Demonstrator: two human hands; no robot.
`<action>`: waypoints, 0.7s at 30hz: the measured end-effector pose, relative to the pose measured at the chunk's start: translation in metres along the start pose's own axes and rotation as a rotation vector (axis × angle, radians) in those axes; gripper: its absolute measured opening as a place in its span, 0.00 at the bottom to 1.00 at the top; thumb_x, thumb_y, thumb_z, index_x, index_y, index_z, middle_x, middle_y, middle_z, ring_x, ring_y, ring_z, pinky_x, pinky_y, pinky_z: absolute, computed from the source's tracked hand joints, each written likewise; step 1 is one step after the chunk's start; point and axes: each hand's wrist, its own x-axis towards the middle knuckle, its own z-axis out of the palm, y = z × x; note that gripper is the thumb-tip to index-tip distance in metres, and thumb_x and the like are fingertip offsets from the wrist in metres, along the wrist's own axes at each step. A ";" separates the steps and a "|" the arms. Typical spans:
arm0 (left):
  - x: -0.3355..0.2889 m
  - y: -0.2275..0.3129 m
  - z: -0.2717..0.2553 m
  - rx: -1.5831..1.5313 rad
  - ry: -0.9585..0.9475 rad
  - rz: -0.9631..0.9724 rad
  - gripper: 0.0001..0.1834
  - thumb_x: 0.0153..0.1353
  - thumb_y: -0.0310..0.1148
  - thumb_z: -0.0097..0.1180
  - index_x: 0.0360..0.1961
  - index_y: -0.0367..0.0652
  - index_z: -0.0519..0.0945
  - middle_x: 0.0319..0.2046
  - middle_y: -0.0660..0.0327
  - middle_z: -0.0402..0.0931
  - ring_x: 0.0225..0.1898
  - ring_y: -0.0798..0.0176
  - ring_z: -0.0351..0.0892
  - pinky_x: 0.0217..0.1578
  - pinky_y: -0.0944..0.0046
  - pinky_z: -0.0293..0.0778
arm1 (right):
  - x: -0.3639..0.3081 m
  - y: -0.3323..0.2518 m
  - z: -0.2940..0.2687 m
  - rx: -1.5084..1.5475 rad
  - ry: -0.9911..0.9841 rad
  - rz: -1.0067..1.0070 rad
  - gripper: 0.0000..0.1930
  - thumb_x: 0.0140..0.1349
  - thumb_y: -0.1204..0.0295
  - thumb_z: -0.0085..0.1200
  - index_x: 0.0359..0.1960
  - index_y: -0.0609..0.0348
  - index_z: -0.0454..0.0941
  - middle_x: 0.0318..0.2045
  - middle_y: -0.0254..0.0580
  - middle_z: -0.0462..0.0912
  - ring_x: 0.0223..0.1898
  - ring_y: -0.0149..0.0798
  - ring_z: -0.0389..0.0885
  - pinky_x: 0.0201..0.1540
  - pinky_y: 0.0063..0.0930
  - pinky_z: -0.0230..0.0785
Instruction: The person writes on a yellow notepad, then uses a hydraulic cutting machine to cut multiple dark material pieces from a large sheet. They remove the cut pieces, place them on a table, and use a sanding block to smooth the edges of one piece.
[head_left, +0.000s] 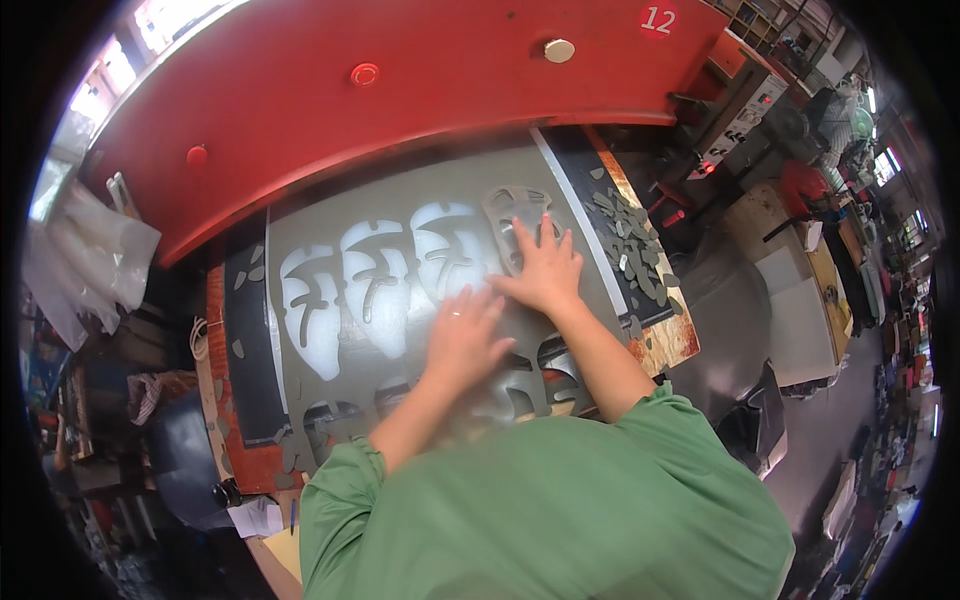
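A large grey sheet (385,300) lies on the machine bed, with several pale, shiny openings shaped like slotted, tapering outlines. My right hand (545,272) is spread open, its fingers resting over a grey slotted piece (513,200) near the sheet's far right corner; whether this piece is a cut-out or a cutting die I cannot tell. Left of it, my left hand (462,338) is smeared by motion, with fingers apart and nothing visible in them. It hovers over or touches the sheet, below the third opening (445,245). Nearer my body are more dark openings (557,362), partly hidden by my arms.
A red machine beam (420,80) spans the far side, bearing a red button (365,74) and a pale knob (559,50). Small grey scraps (630,245) are heaped on the bed's right side. A control panel (735,130) stands at right; clear plastic (90,260) hangs at left.
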 end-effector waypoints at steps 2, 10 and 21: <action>-0.013 0.013 0.007 0.044 -0.054 -0.010 0.32 0.57 0.49 0.63 0.61 0.47 0.75 0.65 0.53 0.68 0.67 0.43 0.64 0.66 0.41 0.58 | -0.011 -0.002 -0.003 -0.006 -0.009 0.057 0.50 0.46 0.38 0.64 0.72 0.31 0.59 0.73 0.55 0.53 0.70 0.72 0.52 0.62 0.67 0.55; -0.032 0.027 0.011 0.103 -0.132 -0.034 0.33 0.60 0.54 0.58 0.64 0.53 0.74 0.67 0.57 0.66 0.69 0.45 0.60 0.69 0.44 0.55 | -0.022 0.004 -0.012 0.069 -0.168 0.066 0.43 0.49 0.48 0.64 0.71 0.29 0.62 0.74 0.54 0.52 0.69 0.72 0.54 0.63 0.65 0.57; -0.023 0.037 -0.001 0.252 -0.304 -0.044 0.35 0.59 0.55 0.59 0.66 0.55 0.71 0.68 0.58 0.64 0.70 0.46 0.59 0.70 0.43 0.53 | 0.029 0.147 -0.031 1.955 -0.530 0.123 0.24 0.61 0.64 0.53 0.57 0.64 0.73 0.44 0.46 0.83 0.39 0.39 0.84 0.40 0.33 0.80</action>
